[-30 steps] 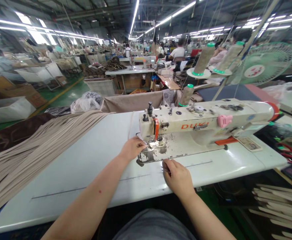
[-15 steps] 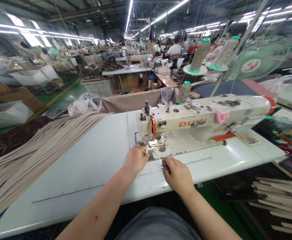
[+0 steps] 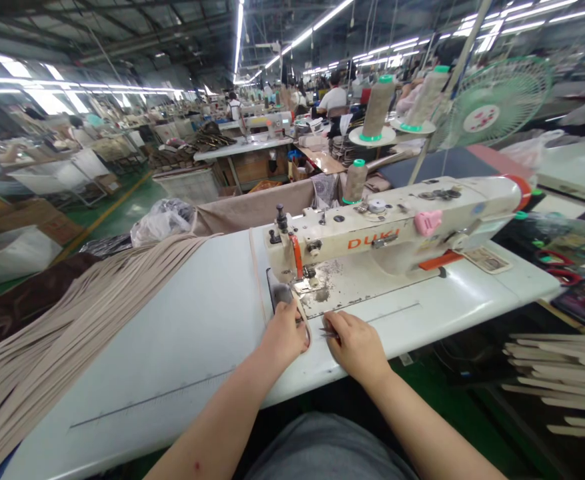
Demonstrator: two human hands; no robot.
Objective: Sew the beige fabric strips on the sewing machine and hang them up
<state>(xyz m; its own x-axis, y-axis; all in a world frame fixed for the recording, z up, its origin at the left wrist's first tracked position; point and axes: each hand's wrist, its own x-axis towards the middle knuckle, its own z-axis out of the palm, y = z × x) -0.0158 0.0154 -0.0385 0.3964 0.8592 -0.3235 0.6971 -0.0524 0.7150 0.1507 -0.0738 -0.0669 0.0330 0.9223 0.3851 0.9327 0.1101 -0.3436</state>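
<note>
My left hand (image 3: 286, 332) is closed on a narrow beige strap (image 3: 303, 321), just in front of the sewing machine's presser foot (image 3: 306, 283). The strap bends in a loop beside the fingers. To the right, my right hand (image 3: 356, 345) rests at the table's front edge, curled around small thread snips (image 3: 326, 332) whose pointed blades show towards the left. The rest of the snips is hidden in the palm. The white sewing machine (image 3: 332, 243) stands right behind both hands, and another length of strap (image 3: 257, 273) lies on the tabletop left of it.
A thick bundle of beige straps (image 3: 67, 313) drapes over the left side of the white table (image 3: 172, 333). More straps (image 3: 562, 380) lie lower right. Thread cones (image 3: 356, 181) and a green fan (image 3: 492, 107) stand behind the machine. Other people work farther back.
My left hand has drawn back slightly towards me, and the strap now shows as a loop beside it. My right hand still holds the snips. The whole view has shifted slightly.
</note>
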